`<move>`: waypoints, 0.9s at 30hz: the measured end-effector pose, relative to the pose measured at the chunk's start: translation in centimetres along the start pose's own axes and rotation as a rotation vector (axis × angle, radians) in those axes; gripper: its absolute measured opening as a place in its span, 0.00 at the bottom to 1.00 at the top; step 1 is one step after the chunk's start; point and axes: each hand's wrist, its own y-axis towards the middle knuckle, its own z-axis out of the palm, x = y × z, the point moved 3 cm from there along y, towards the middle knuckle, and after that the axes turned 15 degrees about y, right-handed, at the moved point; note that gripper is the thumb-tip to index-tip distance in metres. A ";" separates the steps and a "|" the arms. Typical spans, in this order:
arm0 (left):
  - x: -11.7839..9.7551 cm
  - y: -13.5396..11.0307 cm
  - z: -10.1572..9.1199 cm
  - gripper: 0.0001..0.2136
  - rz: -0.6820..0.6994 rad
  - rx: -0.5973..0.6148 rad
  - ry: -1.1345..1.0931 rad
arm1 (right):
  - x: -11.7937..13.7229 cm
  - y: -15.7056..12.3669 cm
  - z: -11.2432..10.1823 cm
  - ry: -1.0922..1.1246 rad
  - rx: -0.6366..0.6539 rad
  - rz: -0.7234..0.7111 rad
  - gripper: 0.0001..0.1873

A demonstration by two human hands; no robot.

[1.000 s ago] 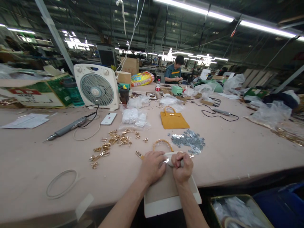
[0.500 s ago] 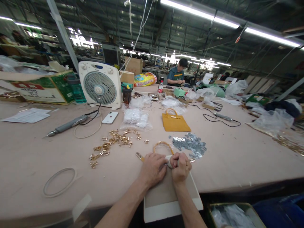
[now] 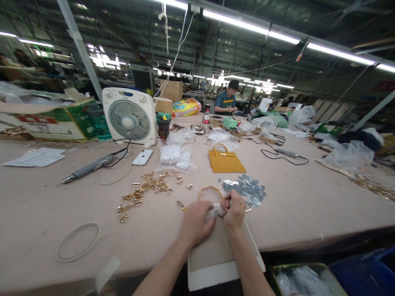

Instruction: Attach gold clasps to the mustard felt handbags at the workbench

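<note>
An unfinished handbag lies in front of me, its grey-beige panel (image 3: 212, 248) with a white border reaching over the table's front edge. Its yellow handle (image 3: 210, 188) arches beyond my hands, and a strap with a gold buckle (image 3: 180, 204) sticks out on the left. My left hand (image 3: 197, 222) rests on the panel's upper part, fingers apart and thumb towards the right. Just right of it, my right hand (image 3: 233, 209) is closed over the panel's top; what it grips is hidden. Gold metal fittings (image 3: 148, 185) and grey metal plates (image 3: 245, 188) lie in heaps beyond.
A yellow handbag (image 3: 227, 161) lies further back. At left are a grey electric screwdriver (image 3: 89, 167), a phone (image 3: 142, 157), a box fan (image 3: 129, 117) and a tape ring (image 3: 78, 242). Another person (image 3: 226, 100) sits across the table. A bin (image 3: 327, 271) stands below right.
My left thumb and fingers have spread slightly, showing more of the pale top strip between my hands. My right hand has shifted a little and stays closed. The whole view has tilted slightly.
</note>
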 end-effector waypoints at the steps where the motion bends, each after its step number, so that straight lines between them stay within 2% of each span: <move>1: 0.1 -0.1 0.1 0.14 0.005 -0.006 -0.001 | 0.0 0.3 -0.1 0.052 -0.034 0.002 0.22; 4: 0.3 -0.2 0.3 0.10 0.041 -0.012 -0.007 | -0.3 1.1 0.1 0.087 -0.032 0.033 0.22; 10: 0.5 -0.1 0.2 0.05 0.053 0.006 -0.008 | -1.7 2.9 1.3 -0.017 0.030 0.215 0.23; 13: 0.3 0.0 0.2 0.04 0.053 0.009 -0.011 | -2.0 3.3 1.7 -0.077 0.064 0.257 0.23; 22: 0.1 -0.2 0.1 0.03 0.057 -0.011 0.006 | -0.5 0.4 1.7 -0.346 0.268 0.033 0.25; 24: 0.0 -0.2 -0.1 0.04 0.055 -0.012 0.004 | -0.1 0.1 1.7 -0.340 0.274 0.025 0.24; 27: -0.1 -0.2 -0.2 0.09 0.069 -0.016 0.014 | 0.7 0.3 1.8 -0.219 0.260 0.068 0.24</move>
